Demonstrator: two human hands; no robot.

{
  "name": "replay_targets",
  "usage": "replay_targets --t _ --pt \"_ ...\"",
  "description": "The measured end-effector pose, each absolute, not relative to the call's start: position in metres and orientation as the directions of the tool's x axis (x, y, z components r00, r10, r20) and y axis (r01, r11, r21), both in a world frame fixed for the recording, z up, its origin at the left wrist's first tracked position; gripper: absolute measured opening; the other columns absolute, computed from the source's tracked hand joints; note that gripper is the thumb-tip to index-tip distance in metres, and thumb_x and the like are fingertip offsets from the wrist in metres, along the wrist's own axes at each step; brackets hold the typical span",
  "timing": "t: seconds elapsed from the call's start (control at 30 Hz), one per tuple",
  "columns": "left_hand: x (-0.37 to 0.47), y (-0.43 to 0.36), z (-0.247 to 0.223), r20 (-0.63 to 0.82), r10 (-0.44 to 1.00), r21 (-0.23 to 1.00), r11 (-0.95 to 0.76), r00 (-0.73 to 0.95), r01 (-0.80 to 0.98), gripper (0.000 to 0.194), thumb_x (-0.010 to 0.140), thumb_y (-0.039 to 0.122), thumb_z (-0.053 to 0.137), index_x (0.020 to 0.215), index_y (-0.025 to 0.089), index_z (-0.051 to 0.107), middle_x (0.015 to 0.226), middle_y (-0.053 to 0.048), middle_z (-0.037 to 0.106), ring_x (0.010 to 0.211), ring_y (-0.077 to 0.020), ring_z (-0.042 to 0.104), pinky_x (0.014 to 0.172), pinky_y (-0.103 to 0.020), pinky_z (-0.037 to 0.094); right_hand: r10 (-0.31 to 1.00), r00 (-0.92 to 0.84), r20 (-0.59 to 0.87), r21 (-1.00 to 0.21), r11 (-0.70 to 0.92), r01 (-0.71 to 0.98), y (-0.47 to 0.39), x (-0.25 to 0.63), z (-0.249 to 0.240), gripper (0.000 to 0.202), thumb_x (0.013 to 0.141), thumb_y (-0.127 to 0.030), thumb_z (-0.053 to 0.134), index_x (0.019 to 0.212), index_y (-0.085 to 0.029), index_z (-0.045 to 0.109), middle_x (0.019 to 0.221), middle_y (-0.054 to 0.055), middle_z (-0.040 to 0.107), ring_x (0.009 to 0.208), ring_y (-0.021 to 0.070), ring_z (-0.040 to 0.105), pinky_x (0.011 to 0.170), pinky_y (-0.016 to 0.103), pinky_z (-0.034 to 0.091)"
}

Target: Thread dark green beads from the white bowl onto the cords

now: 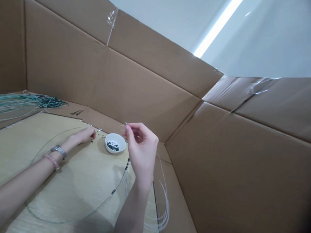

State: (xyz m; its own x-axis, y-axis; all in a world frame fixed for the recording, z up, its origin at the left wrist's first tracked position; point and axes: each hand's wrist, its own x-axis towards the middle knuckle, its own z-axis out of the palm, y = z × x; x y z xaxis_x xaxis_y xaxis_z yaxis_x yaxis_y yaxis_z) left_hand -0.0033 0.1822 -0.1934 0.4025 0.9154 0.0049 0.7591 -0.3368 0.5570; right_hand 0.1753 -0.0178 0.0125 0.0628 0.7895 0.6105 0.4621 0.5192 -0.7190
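My right hand is raised beside the white bowl, its thumb and forefinger pinched on thin white wires whose ends stick out to the left. My left hand rests low over the board, fingers curled together; whatever is in them is hidden. Small black pieces lie scattered between that hand and the white bowl. More black bits fill the bowl's bottom. A thin greenish cable loops across the board, with a black sleeve and several black pieces along it.
Tall cardboard walls enclose the pale wooden board. A bundle of green and white cables lies at the far left, near small pointed tools. Loose white wires coil over the board's right edge.
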Motion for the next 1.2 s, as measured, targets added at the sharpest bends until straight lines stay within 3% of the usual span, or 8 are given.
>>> replay_targets --t 0.2,0.37,0.5,0.67,0.87,1.2 --pt "0.002 0.174 -0.158 0.194 0.923 0.722 -0.363 0.332 0.589 0.023 0.09 0.033 0.058 0.091 0.01 0.061 0.086 -0.004 0.063 0.079 -0.0143 0.061 0.075 -0.033 0.053 0.766 0.087 0.637 -0.707 0.535 0.463 -0.021 0.172 0.01 0.01 0.084 -0.024 0.06 0.078 -0.017 0.063 0.066 -0.001 0.066 0.064 0.0108 0.067 0.063 0.023 0.052" --pt "0.021 0.128 -0.079 0.469 0.853 0.836 -0.512 0.229 0.197 0.025 0.084 0.036 0.063 0.091 0.012 0.061 0.094 -0.007 0.067 0.09 -0.0161 0.064 0.087 -0.033 0.052 0.693 0.101 0.714 -0.629 0.571 0.528 -0.028 0.167 0.012 0.012 0.085 -0.025 0.058 0.078 -0.018 0.063 0.068 -0.001 0.065 0.062 0.0092 0.062 0.06 0.022 0.05" --pt "0.028 0.058 -0.03 0.587 0.791 0.809 -0.58 0.172 -0.094 0.033 0.079 0.044 0.067 0.095 0.017 0.061 0.095 -0.006 0.07 0.089 -0.0152 0.067 0.078 -0.024 0.055 0.617 0.106 0.78 -0.575 0.64 0.51 -0.038 0.159 0.013 0.008 0.085 -0.021 0.056 0.079 -0.019 0.062 0.07 -0.002 0.063 0.061 0.0084 0.06 0.056 0.02 0.049" --pt "0.026 0.003 -0.009 0.621 0.766 0.697 -0.443 0.165 -0.564 0.012 0.075 0.021 0.076 0.082 0.02 0.066 0.081 0.002 0.071 0.075 -0.0066 0.068 0.07 -0.01 0.055 0.529 0.113 0.841 -0.505 0.694 0.513 -0.053 0.15 0.013 0.008 0.085 -0.015 0.057 0.081 -0.02 0.061 0.072 -0.002 0.062 0.064 0.0077 0.059 0.057 0.02 0.05" --pt "0.025 -0.007 -0.004 0.627 0.758 0.662 -0.396 0.18 -0.637 0.013 0.074 0.014 0.077 0.078 0.023 0.069 0.078 0.006 0.071 0.072 -0.0047 0.069 0.066 -0.007 0.055 0.422 0.078 0.903 -0.398 0.756 0.52 -0.06 0.146 0.01 0.014 0.079 -0.006 0.06 0.083 -0.02 0.059 0.099 0.002 0.066 0.092 0.0135 0.066 0.072 0.024 0.059" --pt "0.026 -0.01 -0.004 0.652 0.73 0.629 -0.371 0.204 -0.683 0.012 0.075 0.015 0.076 0.079 0.023 0.07 0.078 0.006 0.073 0.072 -0.0045 0.069 0.068 -0.009 0.057 0.421 0.068 0.905 -0.403 0.793 0.458 -0.064 0.139 0.006 0.021 0.076 -0.001 0.06 0.083 -0.02 0.059 0.099 0.002 0.068 0.09 0.0131 0.068 0.067 0.021 0.061"
